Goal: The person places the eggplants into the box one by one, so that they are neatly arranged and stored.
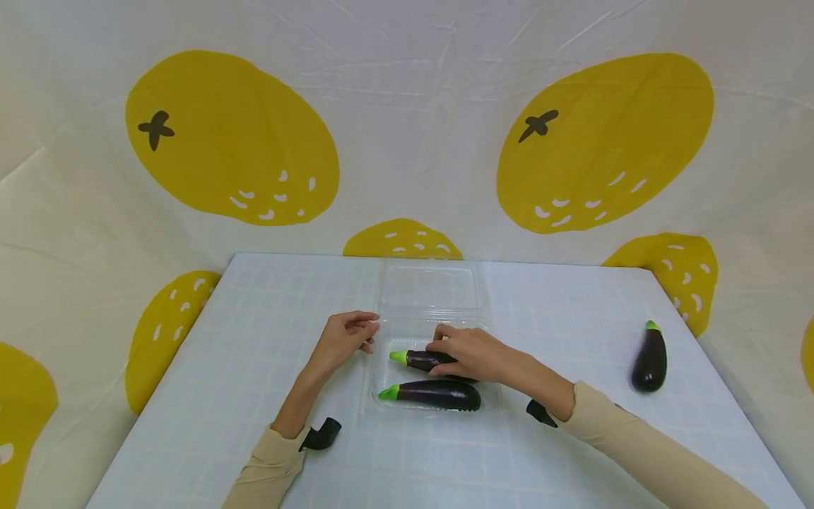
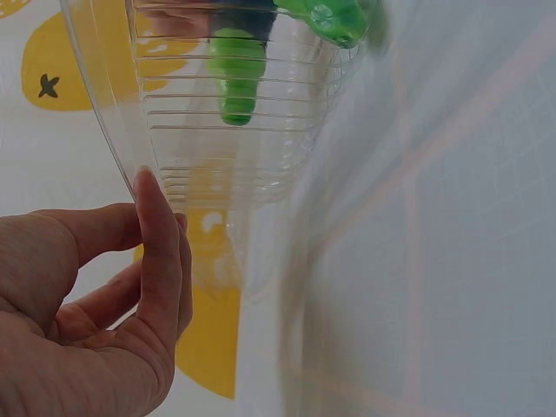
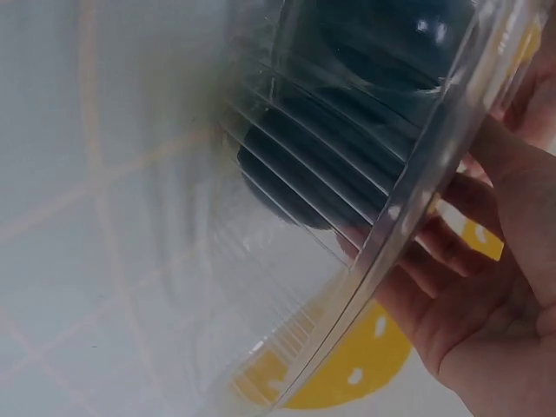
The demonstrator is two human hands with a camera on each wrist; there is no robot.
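Note:
A clear plastic clamshell container [image 1: 375,378] lies on the table with its lid [image 1: 429,286] folded back. Inside it are two dark eggplants with green stems, side by side. My right hand [image 1: 473,353] grips the farther eggplant [image 1: 416,360] from above, hiding part of it. Nearer to me is the second eggplant [image 1: 439,394]. Through the container's ribbed wall, the right wrist view shows a dark rounded eggplant end [image 3: 295,165] beside the fingers. My left hand [image 1: 340,343] is at the container's left side. In the left wrist view, its fingertips [image 2: 146,182] rest by the rim, loosely bent.
Another eggplant [image 1: 650,359] lies apart on the right side of the table [image 1: 572,318], its stem pointing away. Behind the table hangs a pale cloth [image 1: 413,141] with large yellow fruit prints. A dark wrist camera [image 1: 322,433] sits beside the left sleeve.

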